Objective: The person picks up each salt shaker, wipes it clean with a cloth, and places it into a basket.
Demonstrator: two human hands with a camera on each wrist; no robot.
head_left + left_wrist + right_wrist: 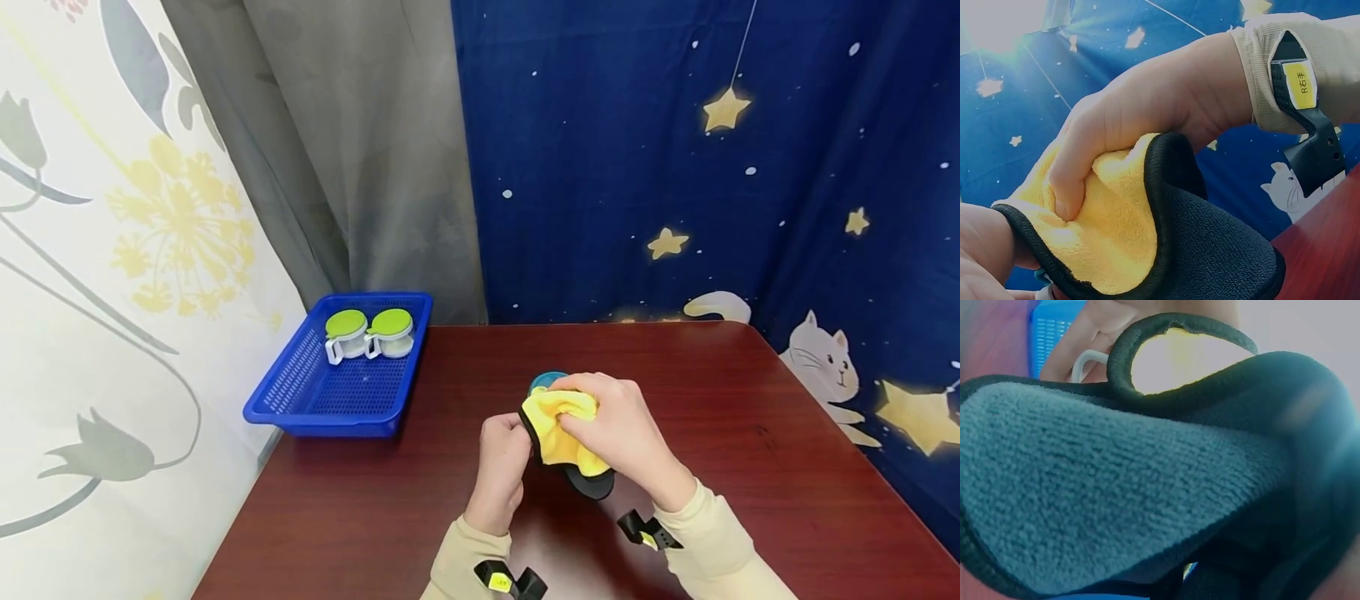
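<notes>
A yellow and dark grey cloth (558,429) with black edging is bunched in my right hand (611,417), whose thumb presses into the yellow side. It drapes over a jar, mostly hidden, whose blue lid (547,380) peeks out behind the fingers. In the right wrist view, a white handle (1087,357) sticks out beside the cloth. My left hand (501,467) curls its fingers at this handle and holds the jar from the left. The cloth's dark side (1104,494) fills most of that view.
A blue basket (397,425) stands at the table's far left, holding two jars (390,333) with green lids and white handles. The reddish-brown table (750,467) reaches back to grey and blue curtains. A pale flowered curtain (112,333) hangs along the left.
</notes>
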